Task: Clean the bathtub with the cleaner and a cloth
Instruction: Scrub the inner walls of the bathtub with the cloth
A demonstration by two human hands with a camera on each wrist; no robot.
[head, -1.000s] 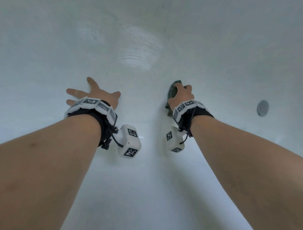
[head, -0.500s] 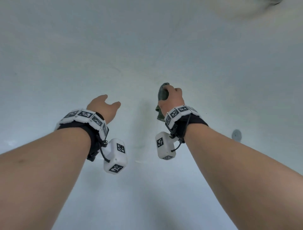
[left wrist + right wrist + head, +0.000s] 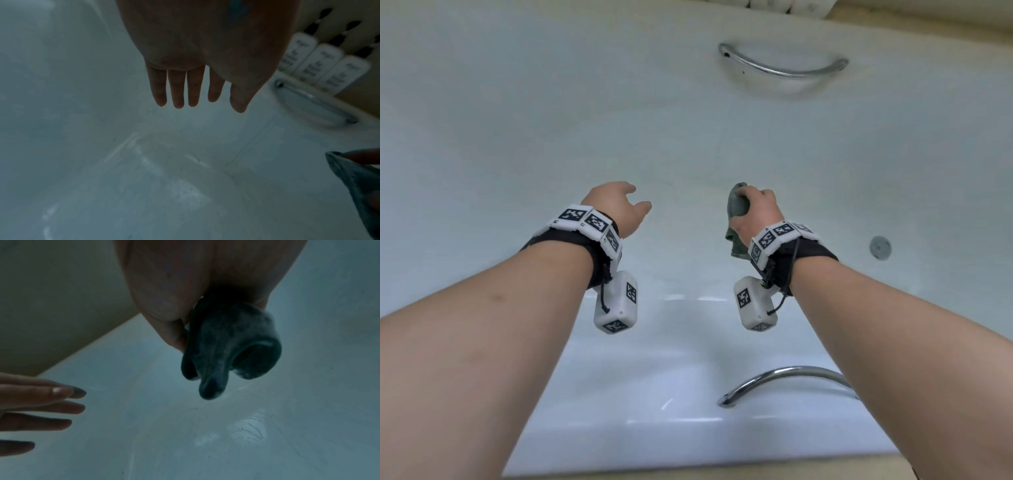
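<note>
Both my arms reach over the white bathtub (image 3: 551, 137). My right hand (image 3: 755, 209) grips a bunched dark green cloth (image 3: 738, 205) and holds it up off the tub; in the right wrist view the cloth (image 3: 228, 344) hangs from the curled fingers. My left hand (image 3: 619, 205) hovers beside it with straight fingers (image 3: 176, 87) and holds nothing. Wet foamy streaks (image 3: 144, 159) lie on the tub floor below. No cleaner bottle shows in any view.
A chrome grab handle (image 3: 784, 66) sits on the far tub wall, and another handle (image 3: 784, 380) on the near rim. A round fitting (image 3: 880, 247) is set in the tub at right. Three white pump bottles (image 3: 320, 65) stand on the far ledge.
Both hands have lifted off the tub surface and drawn back toward me. My left hand no longer lies flat on the tub. My view has risen, showing both handles and the near rim.
</note>
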